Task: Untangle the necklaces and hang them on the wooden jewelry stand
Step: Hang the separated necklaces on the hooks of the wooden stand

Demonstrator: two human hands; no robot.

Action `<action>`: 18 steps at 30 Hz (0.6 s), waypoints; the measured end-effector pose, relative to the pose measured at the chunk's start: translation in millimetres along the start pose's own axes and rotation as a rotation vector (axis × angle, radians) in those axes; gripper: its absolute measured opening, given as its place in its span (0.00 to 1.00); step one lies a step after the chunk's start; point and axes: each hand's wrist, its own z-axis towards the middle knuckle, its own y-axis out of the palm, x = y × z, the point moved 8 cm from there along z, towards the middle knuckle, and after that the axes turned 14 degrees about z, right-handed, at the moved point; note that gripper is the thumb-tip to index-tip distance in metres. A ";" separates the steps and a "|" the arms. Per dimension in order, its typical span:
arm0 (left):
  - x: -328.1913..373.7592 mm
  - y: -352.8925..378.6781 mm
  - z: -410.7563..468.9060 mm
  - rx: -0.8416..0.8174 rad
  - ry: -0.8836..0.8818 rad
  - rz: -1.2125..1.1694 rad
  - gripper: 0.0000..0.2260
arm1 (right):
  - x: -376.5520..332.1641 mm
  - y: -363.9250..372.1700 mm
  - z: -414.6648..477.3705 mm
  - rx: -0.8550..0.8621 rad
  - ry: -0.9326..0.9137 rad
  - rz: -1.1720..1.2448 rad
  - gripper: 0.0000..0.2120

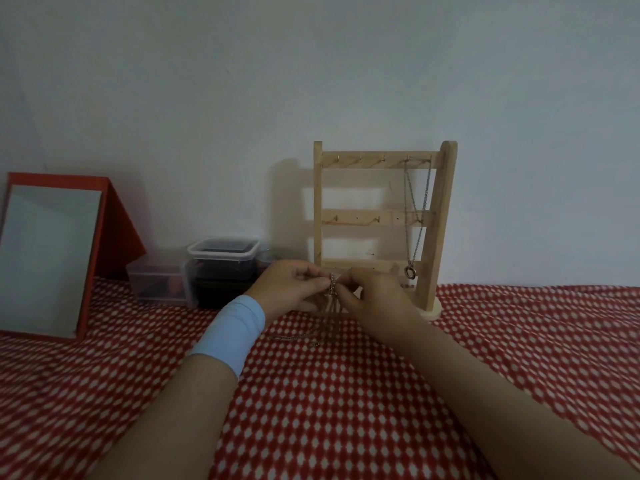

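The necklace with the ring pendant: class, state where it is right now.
In the head view the necklace hangs from the top rail at the right of the wooden stand, its ring just above the right hand.

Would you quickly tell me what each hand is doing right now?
Left hand: closed, pinching the tangled chain.
Right hand: closed, pinching the same chain from the other side.
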 end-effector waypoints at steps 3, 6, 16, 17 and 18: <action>1.4 2.1 -1.7 -0.005 -0.007 -0.056 0.05 | -8.0 -10.2 -1.5 0.123 -0.092 0.002 0.10; 1.8 1.4 -2.2 0.012 0.010 -0.026 0.06 | -16.4 -9.3 -1.6 0.140 -0.223 -0.072 0.09; 9.4 3.3 -0.2 0.018 0.093 0.073 0.11 | -2.1 -1.5 1.1 0.079 -0.032 0.032 0.02; 10.6 3.0 0.0 0.024 0.103 0.093 0.10 | 0.3 -2.3 1.4 0.080 -0.005 0.083 0.01; 11.6 2.0 0.1 0.035 0.107 0.124 0.09 | 1.9 -3.1 1.7 0.086 0.009 0.124 0.02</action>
